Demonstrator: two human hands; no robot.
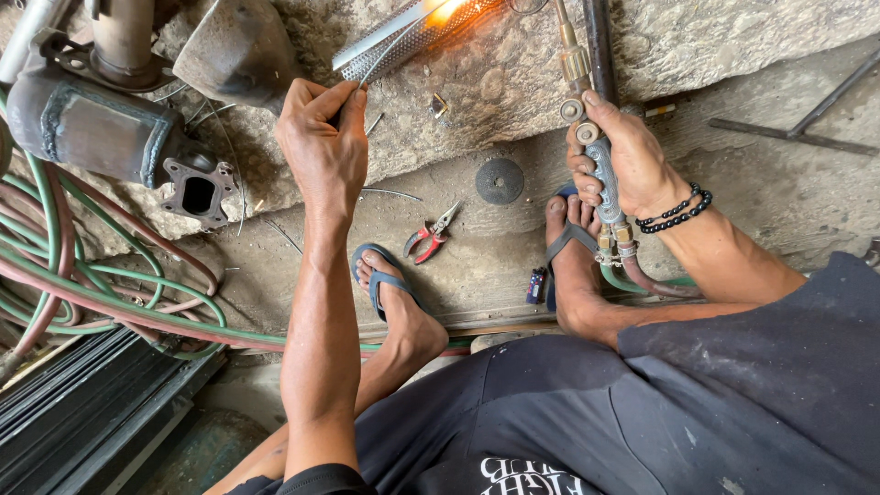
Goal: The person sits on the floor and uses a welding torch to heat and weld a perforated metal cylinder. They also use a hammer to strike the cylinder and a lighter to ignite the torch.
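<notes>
Dark shorts (642,422) fill the lower edge of the view, with both knees drawn up and each foot in a blue sandal (380,275) on the dusty concrete floor (779,202). Left hand (323,147) — fingers pinched tight on a thin wire rod (390,48) that runs up and to the right toward the glowing end of a perforated metal tube (403,37), which lies on a rough stone slab (513,82). Right hand (632,170) — closed around the handle of a gas torch (600,174), its brass neck pointing up toward the same orange-hot spot; a black bead bracelet (676,209) sits on that wrist. Green and red hoses (110,293) trail from the torch handle across the floor and coil at left, beneath a grey exhaust part (110,128) with a bolted flange. Between the feet lie red-handled pliers (431,234), a round grinding disc (500,181) and a small lighter (536,286).
</notes>
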